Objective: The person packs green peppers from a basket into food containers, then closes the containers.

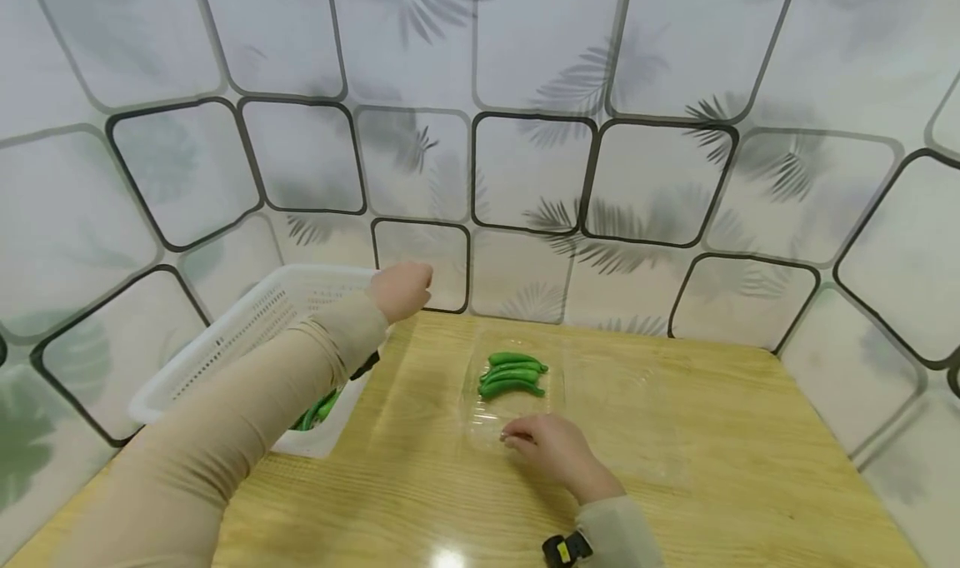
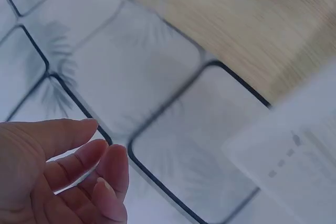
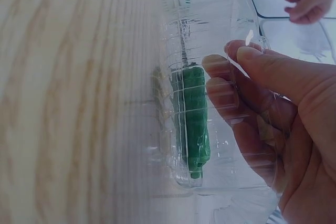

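Several green chili peppers point(image 1: 513, 376) lie side by side in one half of a clear plastic clamshell box point(image 1: 482, 425), whose lid half point(image 1: 615, 410) is laid out to the right. My right hand point(image 1: 553, 451) pinches the near rim of the box between thumb and fingers; the right wrist view shows the peppers point(image 3: 193, 121) through its wall. Raised by the white basket's right rear corner, my left hand point(image 1: 402, 291) is in the air. In the left wrist view the left hand point(image 2: 79, 174) has loosely bent fingers with nothing between them.
A white perforated plastic basket point(image 1: 225, 335) stands on the left, partly covered by my left arm. More green peppers point(image 1: 318, 411) lie at its near end. The wooden table point(image 1: 405, 485) meets a patterned wall covering point(image 1: 525, 176) behind and at both sides.
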